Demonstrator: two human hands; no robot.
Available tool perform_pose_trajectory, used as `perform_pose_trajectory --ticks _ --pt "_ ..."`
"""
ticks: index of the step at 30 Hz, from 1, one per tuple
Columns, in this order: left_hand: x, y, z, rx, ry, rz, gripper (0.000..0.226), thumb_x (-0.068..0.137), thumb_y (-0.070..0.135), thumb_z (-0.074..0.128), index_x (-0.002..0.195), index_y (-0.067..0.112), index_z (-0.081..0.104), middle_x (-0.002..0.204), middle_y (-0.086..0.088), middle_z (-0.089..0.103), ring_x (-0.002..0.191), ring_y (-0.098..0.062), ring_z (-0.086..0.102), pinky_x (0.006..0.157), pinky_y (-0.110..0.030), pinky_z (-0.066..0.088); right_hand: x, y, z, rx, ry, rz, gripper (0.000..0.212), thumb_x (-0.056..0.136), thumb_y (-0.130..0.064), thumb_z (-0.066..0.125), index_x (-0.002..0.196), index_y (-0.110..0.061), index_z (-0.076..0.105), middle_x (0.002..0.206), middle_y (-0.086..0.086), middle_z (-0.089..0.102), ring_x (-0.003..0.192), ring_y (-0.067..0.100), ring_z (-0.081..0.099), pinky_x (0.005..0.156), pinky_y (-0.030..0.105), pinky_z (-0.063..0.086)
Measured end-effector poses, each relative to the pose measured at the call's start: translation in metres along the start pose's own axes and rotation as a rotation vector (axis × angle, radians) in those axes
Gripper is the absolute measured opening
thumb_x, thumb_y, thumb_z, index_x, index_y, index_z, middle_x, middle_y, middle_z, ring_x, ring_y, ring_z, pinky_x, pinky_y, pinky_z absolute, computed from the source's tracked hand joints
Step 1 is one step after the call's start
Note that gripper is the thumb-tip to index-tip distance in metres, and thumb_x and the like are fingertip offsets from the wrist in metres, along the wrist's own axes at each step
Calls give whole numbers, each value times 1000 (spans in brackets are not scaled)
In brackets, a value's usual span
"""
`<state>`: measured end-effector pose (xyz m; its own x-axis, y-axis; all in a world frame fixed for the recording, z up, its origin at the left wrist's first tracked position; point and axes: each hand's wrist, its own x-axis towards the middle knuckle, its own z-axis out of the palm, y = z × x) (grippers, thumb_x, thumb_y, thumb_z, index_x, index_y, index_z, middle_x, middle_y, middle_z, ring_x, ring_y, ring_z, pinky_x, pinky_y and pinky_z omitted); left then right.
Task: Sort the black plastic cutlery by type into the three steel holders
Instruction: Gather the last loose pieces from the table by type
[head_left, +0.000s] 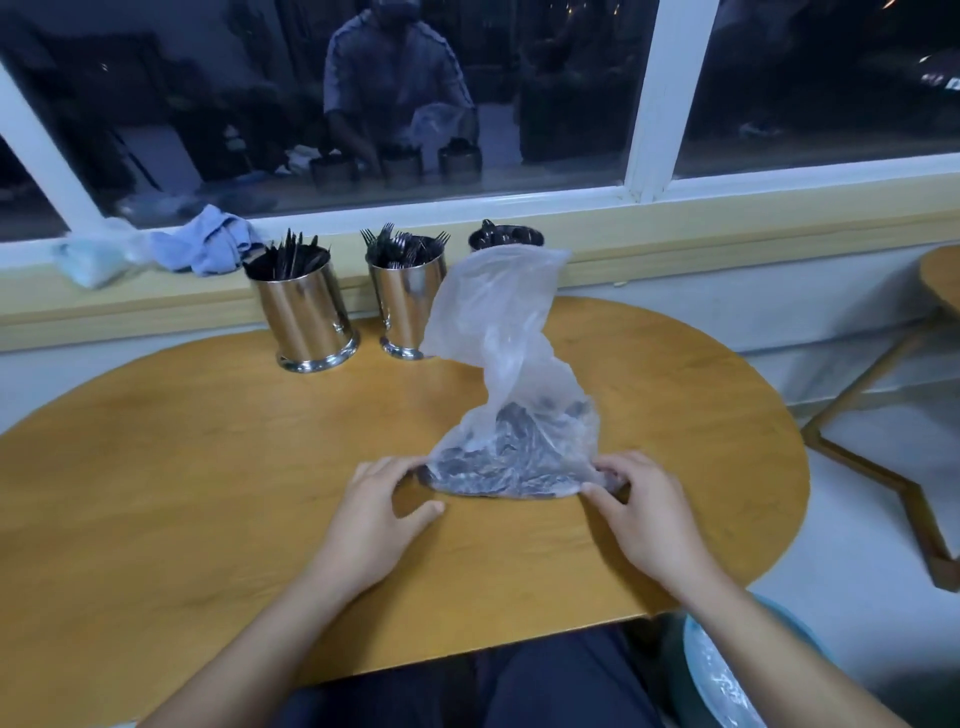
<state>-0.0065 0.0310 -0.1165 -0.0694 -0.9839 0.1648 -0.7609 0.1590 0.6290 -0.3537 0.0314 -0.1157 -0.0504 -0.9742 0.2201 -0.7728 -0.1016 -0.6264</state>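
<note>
We saw a clear plastic bag (511, 395) sitting on the wooden tabletop (208, 467), its top twisted and standing up, black cutlery (506, 457) bunched in its bottom. Pieces inside were too jumbled behind the plastic to tell by type.

Left hand (374, 512) lay at the bag's near left corner, fingers curled onto the plastic edge, thumb stretched out flat on the tabletop; we could not tell for sure if that grip actually pinched the bag or just touched it. Right hand (641, 506) was at the near right corner, fingers bent with plastic bunched under them, thumb along the bag's bottom edge, so that grip looked closed on the bag.

Three steel holders stood in a row at the far edge of the tabletop, by the window ledge (675, 228). Left holder (304, 317) held black knives, blades up. Middle holder (408, 299) held black forks, tines up. Right holder (506, 238) was mostly hidden behind the bag's raised top; only its rim and some dark pieces showed, type unclear.

A crumpled blue cloth (208, 249) lay on the ledge just left of the knife holder, with a pale bag-like bundle (91, 260) further left. The dark window (467, 104) reflected a person and the holders.
</note>
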Motion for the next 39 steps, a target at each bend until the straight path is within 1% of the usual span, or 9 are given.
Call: perform_pose_trajectory --ticks 2,5,9,14,19,22,25,30,39 --pt "-6 -3 -4 39 4 40 34 93 34 88 122 43 73 112 26 69 112 -8 58 106 -41 50 -1 -7 6 61 -38 -23 10 95 -25 83 95 -34 77 83 -15 63 82 8 60 86 48 52" --pt "-6 3 -13 -63 -5 -12 22 95 20 86 96 39 75 87 15 70 86 -9 62 85 -34 53 5 -21 3 248 -214 -13 21 104 -25 74 85 -16 72 72 -16 56 69 6 50 73 38 42" --pt "-13 14 -40 -262 15 -74 18 100 14 84 88 27 82 79 7 77 70 -4 62 70 -21 50 14 -39 -13 392 -273 -32 39 107 -26 70 79 -1 59 68 -4 48 66 11 43 66 35 34" --pt "-14 33 -86 -326 162 -76 20 100 15 83 80 19 82 67 8 72 61 -1 54 61 -15 43 34 -75 -34 433 -175 -97 28 102 -30 75 83 -10 75 70 -5 55 69 9 44 64 35 34" --pt "4 58 -137 -184 315 64 30 109 24 71 80 19 67 66 5 55 62 -6 44 60 -23 36 65 -122 -63 504 -98 -133 42 105 -36 71 76 -6 64 66 -2 43 63 14 36 61 34 27" --pt "14 66 -162 -121 364 98 32 114 26 62 84 15 63 69 0 61 61 -6 51 58 -20 36 79 -142 -71 493 -106 -134 52 103 -50 64 72 -8 57 67 0 44 64 17 37 64 38 29" --pt "27 75 -180 -201 367 71 35 116 28 58 91 5 63 66 -10 69 53 -6 57 56 -20 41 88 -165 -75 507 -102 -184 54 109 -44 60 64 -21 41 65 0 35 57 17 34 56 32 26" --pt "56 78 -191 -308 381 19 28 113 27 65 97 4 69 68 -13 70 55 -16 59 55 -28 45 109 -188 -68 444 -172 -192 62 108 -49 56 73 0 43 71 8 42 65 22 40 67 34 38" --pt "83 59 -200 -423 482 -30 23 114 26 59 105 10 72 70 -3 65 61 -11 57 64 -33 45 119 -192 -62 552 -128 -184 59 107 -55 55 68 -11 46 75 9 42 66 22 44 71 37 37"
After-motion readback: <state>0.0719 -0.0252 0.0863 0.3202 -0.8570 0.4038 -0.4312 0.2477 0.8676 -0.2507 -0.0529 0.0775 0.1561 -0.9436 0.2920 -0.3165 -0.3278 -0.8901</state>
